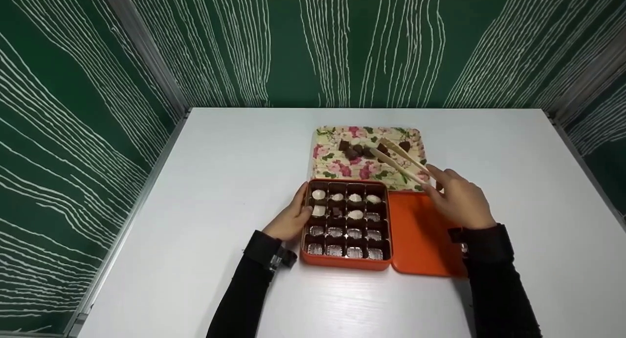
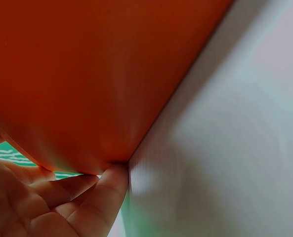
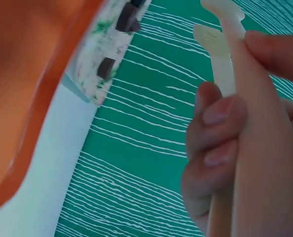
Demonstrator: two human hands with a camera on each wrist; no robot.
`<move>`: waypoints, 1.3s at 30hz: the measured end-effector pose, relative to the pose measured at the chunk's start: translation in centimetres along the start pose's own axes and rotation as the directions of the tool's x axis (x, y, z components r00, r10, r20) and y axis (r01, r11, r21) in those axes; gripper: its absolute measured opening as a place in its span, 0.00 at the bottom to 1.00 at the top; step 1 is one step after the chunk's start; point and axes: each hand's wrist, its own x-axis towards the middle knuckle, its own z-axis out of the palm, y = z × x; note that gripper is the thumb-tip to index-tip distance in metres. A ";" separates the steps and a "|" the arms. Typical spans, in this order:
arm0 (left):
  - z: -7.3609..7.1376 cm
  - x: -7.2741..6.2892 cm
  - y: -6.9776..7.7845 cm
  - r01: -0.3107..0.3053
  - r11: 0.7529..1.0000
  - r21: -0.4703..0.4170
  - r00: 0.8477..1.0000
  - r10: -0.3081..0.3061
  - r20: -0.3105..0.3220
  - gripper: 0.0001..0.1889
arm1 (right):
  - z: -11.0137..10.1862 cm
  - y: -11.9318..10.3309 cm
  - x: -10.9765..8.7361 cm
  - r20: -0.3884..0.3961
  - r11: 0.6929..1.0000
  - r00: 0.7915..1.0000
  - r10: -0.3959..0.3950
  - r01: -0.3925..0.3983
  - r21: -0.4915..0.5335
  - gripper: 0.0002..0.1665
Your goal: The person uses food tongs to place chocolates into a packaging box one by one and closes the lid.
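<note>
My left hand [image 1: 287,221] holds the left side of an orange box [image 1: 346,263], thumb at the rim and fingers against the outer wall. In the left wrist view, fingertips [image 2: 114,180] press low on that wall. Dark dividers split the box into compartments; white chocolates [image 1: 355,197] and one dark chocolate [image 1: 336,212] sit in the two far rows. My right hand [image 1: 462,201] grips pale tongs [image 1: 403,154], their arms spread and the tips over a floral tray [image 1: 325,169]. Dark chocolates [image 1: 351,153] lie on that tray near the tips.
An orange lid [image 1: 420,240] lies flat against the box's right side, partly under the right forearm. The floral tray stands just behind box and lid. All rest on a white table [image 1: 234,181], with green white-streaked panels [image 1: 288,49] at its back and sides.
</note>
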 end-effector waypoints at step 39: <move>0.0 0.1 -0.1 0.004 1.000 0.001 1.000 -0.004 -0.011 0.37 | 3.4 0.1 3.1 0.010 0.973 0.999 -0.034 0.035 -0.227 0.25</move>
